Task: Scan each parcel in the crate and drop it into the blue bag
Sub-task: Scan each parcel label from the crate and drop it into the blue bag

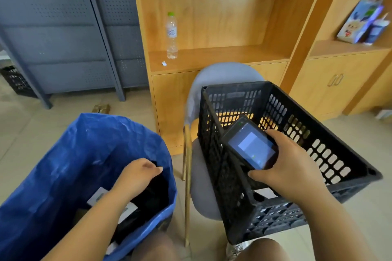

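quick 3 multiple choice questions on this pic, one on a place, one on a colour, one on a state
1. What does the crate stand on?
A a table
B a grey chair
C a cart

2. What colour is the cap of the bottle?
A green
B red
C white

3. What is the right hand doing?
A hanging empty
B lying flat and open
C gripping the scanner

Answers:
1 B, the chair's grey seat shows under the crate.
2 A, the bottle has a green cap.
3 C, the fingers curl round the scanner over the crate.
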`<state>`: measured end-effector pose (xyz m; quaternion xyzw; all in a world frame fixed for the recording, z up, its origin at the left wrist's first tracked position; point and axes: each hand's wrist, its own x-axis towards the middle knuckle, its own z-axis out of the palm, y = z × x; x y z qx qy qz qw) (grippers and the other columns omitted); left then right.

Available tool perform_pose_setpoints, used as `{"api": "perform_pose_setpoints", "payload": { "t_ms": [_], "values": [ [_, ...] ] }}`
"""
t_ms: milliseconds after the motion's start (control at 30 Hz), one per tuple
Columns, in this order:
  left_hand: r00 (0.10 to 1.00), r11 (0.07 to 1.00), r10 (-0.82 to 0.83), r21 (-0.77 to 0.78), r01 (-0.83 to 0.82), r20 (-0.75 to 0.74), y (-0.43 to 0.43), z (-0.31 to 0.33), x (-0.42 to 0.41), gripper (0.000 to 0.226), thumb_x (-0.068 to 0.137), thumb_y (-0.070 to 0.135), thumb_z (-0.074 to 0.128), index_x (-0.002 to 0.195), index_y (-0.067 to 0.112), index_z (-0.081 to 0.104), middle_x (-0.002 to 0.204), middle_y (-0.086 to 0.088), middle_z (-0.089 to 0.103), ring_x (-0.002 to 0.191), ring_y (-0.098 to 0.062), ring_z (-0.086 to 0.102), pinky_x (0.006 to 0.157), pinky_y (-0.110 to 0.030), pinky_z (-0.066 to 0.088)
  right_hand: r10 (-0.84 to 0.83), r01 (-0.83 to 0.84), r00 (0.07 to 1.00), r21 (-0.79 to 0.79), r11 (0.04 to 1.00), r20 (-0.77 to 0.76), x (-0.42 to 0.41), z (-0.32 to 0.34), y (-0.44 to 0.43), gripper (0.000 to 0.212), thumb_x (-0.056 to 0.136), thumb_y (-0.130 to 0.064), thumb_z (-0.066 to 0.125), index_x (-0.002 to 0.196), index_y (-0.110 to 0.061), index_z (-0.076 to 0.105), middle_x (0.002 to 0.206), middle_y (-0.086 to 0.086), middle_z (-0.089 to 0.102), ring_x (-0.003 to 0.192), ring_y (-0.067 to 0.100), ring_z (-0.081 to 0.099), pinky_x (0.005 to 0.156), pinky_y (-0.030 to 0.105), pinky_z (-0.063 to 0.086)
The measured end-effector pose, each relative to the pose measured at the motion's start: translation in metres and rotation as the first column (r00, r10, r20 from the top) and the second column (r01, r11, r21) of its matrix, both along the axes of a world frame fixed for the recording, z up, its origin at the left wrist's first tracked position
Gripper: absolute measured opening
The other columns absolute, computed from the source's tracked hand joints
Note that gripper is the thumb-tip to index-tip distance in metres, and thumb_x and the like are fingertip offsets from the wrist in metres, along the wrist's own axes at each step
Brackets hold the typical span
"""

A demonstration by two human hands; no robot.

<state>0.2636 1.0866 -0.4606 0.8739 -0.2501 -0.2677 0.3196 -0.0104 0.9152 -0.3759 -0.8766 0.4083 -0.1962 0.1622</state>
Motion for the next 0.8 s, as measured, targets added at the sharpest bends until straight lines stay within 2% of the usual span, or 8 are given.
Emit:
{"api": "perform_pose_setpoints", "payload": {
  "t_ms": [100, 233, 367, 433, 533, 600, 700, 800],
  "values": [
    [0.999, 0.993, -0.052, -0.111, 0.050, -0.014, -0.028, 0.017, -0.015, 0.020, 0.084, 0.042, 0.064, 0.084, 0.022, 0.067, 0.087, 0.005, 0.067, 0.085, -0.012, 0.062, 0.071, -0.029, 0.045, -0.052, 0.052, 0.999, 0.005, 0.999, -0.002, -0.013, 0.003, -0.009, 0.089, 0.050, -0.044, 0.083, 0.126, -0.033, 0.038, 0.095, -0.012, 0.048, 0.079, 0.013, 0.049, 0.053, 0.022, 0.036],
    [0.985, 0.956, -0.165, -0.237, 0.173, 0.053, -0.080, 0.044, -0.042, 0.013, 0.083, 0.044, 0.067, 0.081, 0.031, 0.067, 0.084, 0.011, 0.068, 0.082, -0.002, 0.061, 0.064, -0.023, 0.041, -0.150, 0.149, 0.988, -0.015, 0.989, -0.024, -0.038, 0.006, -0.028, 0.092, 0.050, -0.048, 0.081, 0.129, -0.032, 0.037, 0.095, -0.013, 0.044, 0.080, 0.012, 0.046, 0.053, 0.021, 0.033],
    [0.952, 0.908, -0.254, -0.295, 0.296, 0.173, -0.135, 0.061, -0.064, 0.012, 0.082, 0.044, 0.068, 0.077, 0.033, 0.065, 0.078, 0.017, 0.066, 0.076, 0.005, 0.058, 0.062, -0.021, 0.038, -0.220, 0.220, 0.975, 0.012, 0.975, -0.030, -0.061, 0.008, -0.049, 0.093, 0.051, -0.050, 0.080, 0.130, -0.032, 0.035, 0.101, -0.012, 0.047, 0.087, 0.013, 0.050, 0.065, 0.031, 0.048],
    [0.926, 0.882, -0.307, -0.299, 0.364, 0.221, -0.164, 0.062, -0.074, 0.013, 0.081, 0.044, 0.069, 0.075, 0.034, 0.065, 0.079, 0.017, 0.066, 0.076, 0.004, 0.059, 0.063, -0.022, 0.041, -0.249, 0.251, 0.968, 0.035, 0.967, -0.043, -0.072, 0.007, -0.060, 0.095, 0.053, -0.051, 0.080, 0.132, -0.033, 0.032, 0.106, -0.011, 0.049, 0.089, 0.012, 0.050, 0.068, 0.030, 0.048],
    [0.856, 0.856, -0.421, -0.181, 0.485, 0.300, -0.209, 0.053, -0.089, 0.012, 0.081, 0.045, 0.067, 0.076, 0.036, 0.062, 0.082, 0.020, 0.064, 0.079, 0.005, 0.056, 0.064, -0.021, 0.041, -0.282, 0.285, 0.957, 0.049, 0.957, -0.067, -0.086, 0.003, -0.076, 0.092, 0.054, -0.051, 0.079, 0.130, -0.035, 0.030, 0.101, -0.015, 0.043, 0.086, 0.009, 0.046, 0.064, 0.025, 0.043],
    [0.804, 0.827, -0.526, -0.053, 0.560, 0.277, -0.239, 0.041, -0.096, 0.009, 0.083, 0.044, 0.063, 0.079, 0.036, 0.061, 0.087, 0.020, 0.061, 0.083, 0.005, 0.054, 0.065, -0.023, 0.042, -0.303, 0.308, 0.948, 0.040, 0.951, -0.098, -0.091, -0.002, -0.087, 0.092, 0.055, -0.052, 0.077, 0.131, -0.035, 0.029, 0.102, -0.015, 0.043, 0.085, 0.009, 0.045, 0.065, 0.026, 0.045],
    [0.755, 0.769, -0.639, 0.110, 0.630, 0.149, -0.283, 0.017, -0.097, 0.009, 0.083, 0.040, 0.061, 0.087, 0.032, 0.061, 0.101, 0.012, 0.062, 0.093, -0.008, 0.057, 0.084, -0.036, 0.050, -0.310, 0.319, 0.939, 0.036, 0.947, -0.148, -0.092, -0.010, -0.107, 0.094, 0.055, -0.055, 0.074, 0.134, -0.035, 0.025, 0.111, -0.014, 0.047, 0.086, 0.008, 0.045, 0.072, 0.029, 0.048],
    [0.673, 0.682, -0.723, 0.321, 0.657, 0.156, -0.323, -0.010, -0.090, 0.030, 0.083, 0.043, 0.064, 0.107, 0.027, 0.057, 0.114, 0.004, 0.058, 0.102, -0.016, 0.054, 0.093, -0.037, 0.046, -0.284, 0.301, 0.939, 0.065, 0.951, -0.195, -0.086, -0.019, -0.128, 0.095, 0.058, -0.057, 0.071, 0.136, -0.035, 0.021, 0.114, -0.013, 0.047, 0.093, 0.009, 0.049, 0.075, 0.029, 0.048]
  ]
}}
